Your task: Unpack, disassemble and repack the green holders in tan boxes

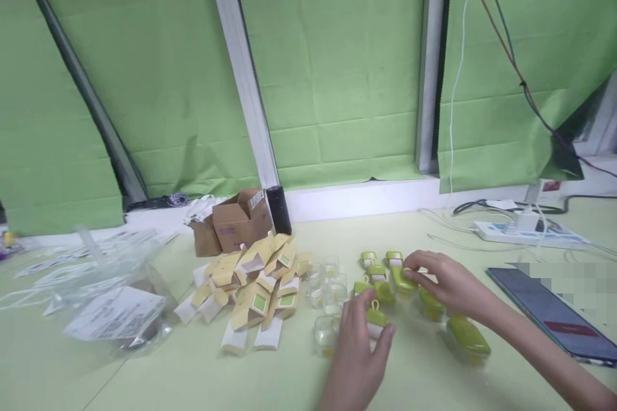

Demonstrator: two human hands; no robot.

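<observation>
Several small clear containers with green lids, some with a loop on top, stand on the pale green table at the right of centre. My left hand (359, 347) has its thumb and fingers around a green-lidded container (376, 318) with a loop. With closed fingertips my right hand (436, 276) grips the lid of another green-lidded container (403, 281) farther back. A larger green-lidded container (468, 339) sits below my right forearm. Clear containers without green lids (326, 334) stand just left of my left hand.
Yellow paper boxes (253, 302) lie piled left of centre, before an open cardboard box (241, 221) and a black cylinder (278, 210). Plastic bags (120, 308) lie at the left. A phone (549, 311) and a power strip (530, 236) are at the right.
</observation>
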